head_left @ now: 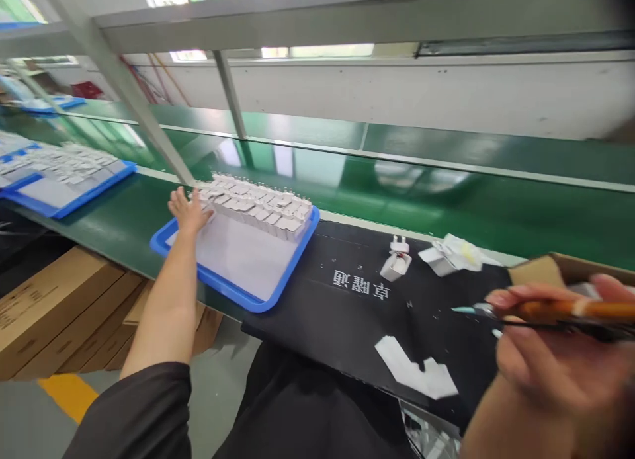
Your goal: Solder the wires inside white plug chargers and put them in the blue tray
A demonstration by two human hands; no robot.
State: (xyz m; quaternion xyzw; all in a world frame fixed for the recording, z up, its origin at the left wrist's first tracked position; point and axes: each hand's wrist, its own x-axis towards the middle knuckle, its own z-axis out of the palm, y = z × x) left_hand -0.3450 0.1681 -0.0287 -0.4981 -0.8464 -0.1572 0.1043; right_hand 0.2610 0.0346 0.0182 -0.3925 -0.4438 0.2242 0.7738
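My left hand reaches to the left end of a blue-rimmed tray, fingers spread, beside rows of white plug housings. Whether it touches them I cannot tell. At the right, my right hand is blurred and closed around a slim tool with an orange-brown handle, a metal collar and a pale teal tip pointing left. Between the hands, a white two-pin plug housing stands on the black mat, its top part tilted and its inside showing.
A crumpled white wrapping lies by a cardboard box. Nearer me is a white cut-out sheet. More blue trays of white parts stand at left, above stacked cartons. A slanted metal post rises behind my tray.
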